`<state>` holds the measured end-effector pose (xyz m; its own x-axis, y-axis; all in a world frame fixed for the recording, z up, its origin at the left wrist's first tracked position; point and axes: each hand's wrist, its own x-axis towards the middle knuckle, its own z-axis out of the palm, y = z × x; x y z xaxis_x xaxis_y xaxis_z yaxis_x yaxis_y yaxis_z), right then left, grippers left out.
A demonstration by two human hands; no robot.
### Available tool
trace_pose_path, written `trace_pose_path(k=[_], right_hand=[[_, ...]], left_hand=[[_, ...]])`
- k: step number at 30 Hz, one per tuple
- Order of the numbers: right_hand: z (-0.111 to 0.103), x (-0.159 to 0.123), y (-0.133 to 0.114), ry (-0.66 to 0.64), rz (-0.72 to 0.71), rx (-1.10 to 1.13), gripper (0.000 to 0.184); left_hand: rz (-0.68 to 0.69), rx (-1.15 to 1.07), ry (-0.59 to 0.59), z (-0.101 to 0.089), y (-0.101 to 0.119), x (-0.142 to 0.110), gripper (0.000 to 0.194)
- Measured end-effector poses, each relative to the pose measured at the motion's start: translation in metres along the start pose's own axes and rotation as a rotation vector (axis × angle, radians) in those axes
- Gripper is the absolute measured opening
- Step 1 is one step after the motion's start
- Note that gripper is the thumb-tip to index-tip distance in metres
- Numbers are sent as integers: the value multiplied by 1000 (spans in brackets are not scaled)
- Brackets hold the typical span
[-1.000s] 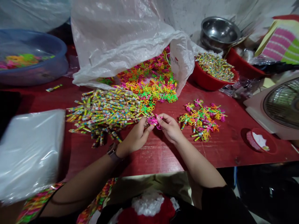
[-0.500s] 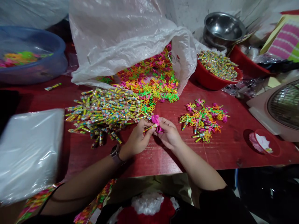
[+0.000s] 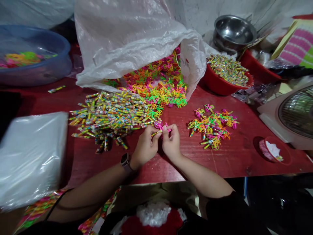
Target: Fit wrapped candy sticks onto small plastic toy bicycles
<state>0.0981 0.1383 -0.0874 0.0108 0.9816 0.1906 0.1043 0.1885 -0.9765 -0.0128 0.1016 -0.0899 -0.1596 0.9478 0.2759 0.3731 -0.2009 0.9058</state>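
Over the red table my left hand [image 3: 146, 142] pinches a thin candy tube [image 3: 155, 133] in a patterned yellow wrapper. My right hand [image 3: 171, 141] meets it there, thumb and fingers closed on a small bright pink plastic toy [image 3: 160, 125] with thin looped parts. The two pieces touch or overlap between my fingertips; how they join is hidden. Left of my hands lies a large heap of candy tubes [image 3: 112, 112]. To the right is a smaller pile of tubes with coloured toys on them [image 3: 212, 125].
A white plastic bag [image 3: 127, 42] lies open at the back, spilling loose coloured toys [image 3: 168, 93]. Around the table [image 3: 156, 173] stand a blue basin [image 3: 56, 62], a stack of clear bags [image 3: 36, 153], a red bowl of small candies [image 3: 217, 81], a fan [image 3: 293, 114] and a small basket [image 3: 267, 148].
My right hand has turned so its back faces up more, with the thumb now pressed on the pink toy. The toy has turned between my fingers. The piles are unchanged.
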Motion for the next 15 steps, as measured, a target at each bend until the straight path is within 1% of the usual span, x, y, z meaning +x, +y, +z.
trace_pose_path(k=[2, 4, 5, 7, 8, 9, 10, 11, 12, 13, 14, 15], right_hand=[[-2, 6, -2, -46, -7, -58, 32], [-16, 21, -7, -135, 4, -106, 31], [-29, 31, -10, -177, 1, -146, 30], [-66, 54, -17, -212, -16, -303, 29], [-86, 65, -20, -174, -26, -445, 27], [-106, 75, -23, -108, -3, -630, 25], [-123, 83, -26, -33, 30, -786, 20], [-135, 89, -28, 62, 40, -878, 15], [-140, 91, -30, 147, 25, -963, 16], [-139, 91, -31, 195, -28, -1013, 21], [-132, 89, -32, 190, -108, -1033, 25], [-119, 86, -32, 129, -198, -1040, 24]], left_hand=[[12, 26, -26, -2, -1, 4, 10], [78, 72, -89, -7, -2, 11, 13], [129, 126, -116, -11, -3, 16, 16], [217, 314, -123, -20, -4, 25, 27], [236, 439, -102, -26, -5, 29, 34], [233, 568, -75, -31, -6, 33, 40], [216, 689, -60, -35, -8, 35, 44], [194, 794, -61, -38, -9, 37, 44], [179, 880, -77, -40, -11, 37, 42], [173, 947, -102, -41, -12, 37, 39], [175, 996, -128, -40, -12, 36, 35], [179, 1030, -152, -38, -11, 35, 32]])
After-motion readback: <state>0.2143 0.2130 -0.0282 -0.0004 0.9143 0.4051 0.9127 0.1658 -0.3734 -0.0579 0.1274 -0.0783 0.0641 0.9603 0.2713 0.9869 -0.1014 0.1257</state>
